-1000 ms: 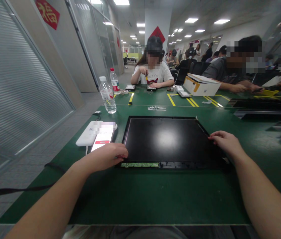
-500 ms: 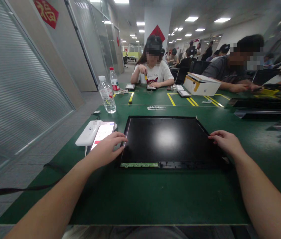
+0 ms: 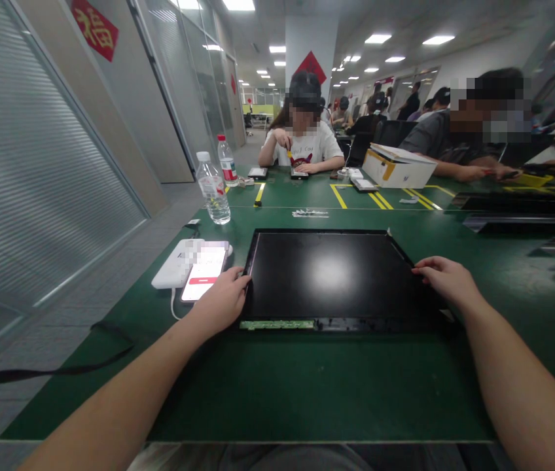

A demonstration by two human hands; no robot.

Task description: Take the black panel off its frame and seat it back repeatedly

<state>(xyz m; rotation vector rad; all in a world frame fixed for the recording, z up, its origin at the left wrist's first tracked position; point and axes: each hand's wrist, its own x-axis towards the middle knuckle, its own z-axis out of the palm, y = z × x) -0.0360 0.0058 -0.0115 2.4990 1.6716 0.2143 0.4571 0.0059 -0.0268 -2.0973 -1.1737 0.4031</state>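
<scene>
In front of me a black display panel [image 3: 302,278] lies flat on the green table, with a bright reflection on its face. A green circuit strip [image 3: 276,324] runs along the left part of its near edge. My left hand [image 3: 223,297] is closed on the panel's left edge, its thumb on top and some fingertips hidden at the side. At the opposite side, my right hand [image 3: 442,278] pinches the right edge between thumb and fingers.
Left of the panel lie a lit phone [image 3: 205,269] and a white power bank [image 3: 174,265] with a cable. Two bottles, one a clear water bottle [image 3: 214,193], stand behind them. A white box [image 3: 398,169] and co-workers are across the table; dark panels [image 3: 527,224] lie at right.
My left hand has moved from lying over the panel's left border with fingers stretched to gripping its edge, uncovering more of the phone. My right hand stays at the right edge.
</scene>
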